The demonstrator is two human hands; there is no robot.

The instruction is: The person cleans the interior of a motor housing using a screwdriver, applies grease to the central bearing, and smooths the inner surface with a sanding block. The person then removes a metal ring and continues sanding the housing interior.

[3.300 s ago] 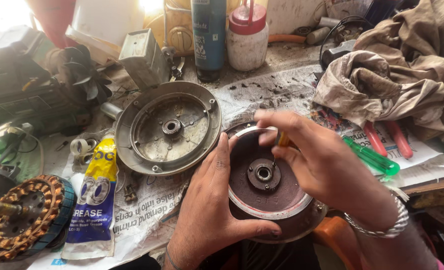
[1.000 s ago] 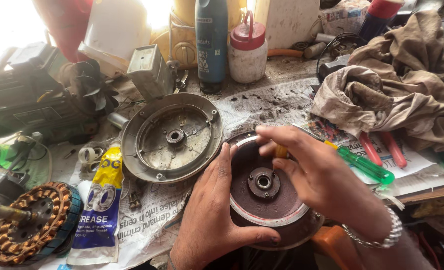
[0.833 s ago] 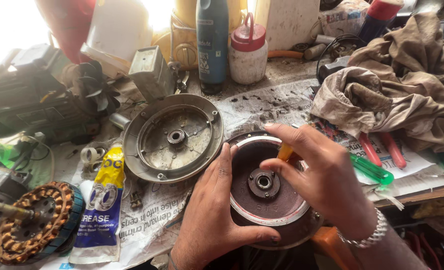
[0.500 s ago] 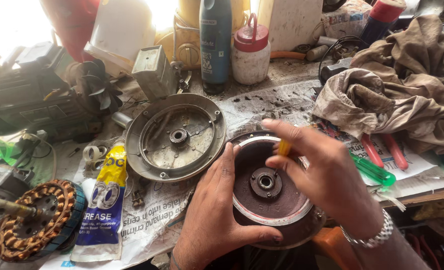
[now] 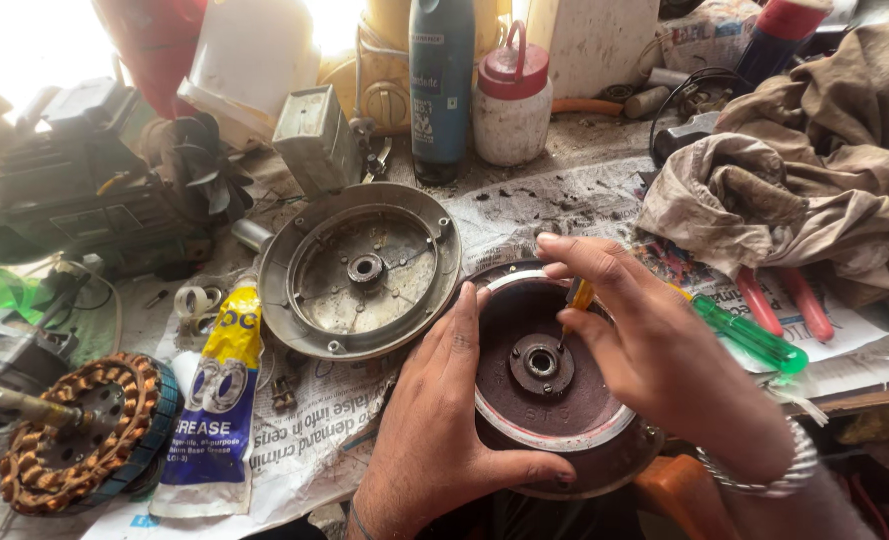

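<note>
Rotor (image 5: pixel 554 385) is steadied at the bench's near edge, overhanging it, so that its hub faces up. It is clasped by the left hand (image 5: pixel 444 420) at its rim, while an orange-handled tool (image 5: pixel 576 305) is pinched by the right hand (image 5: pixel 664 360) over the bearing (image 5: pixel 541 362). Beside it lies the cover (image 5: pixel 361 270), then a grease tube (image 5: pixel 214 400).

Blown-out backlight above, sharp foreground

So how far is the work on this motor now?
Done: the grey cover lies off, the winding sits aside. In hand: left hand steadies the dark rotor, right hand pokes a screwdriver near its bearing. Left: the parts lie unassembled.
</note>
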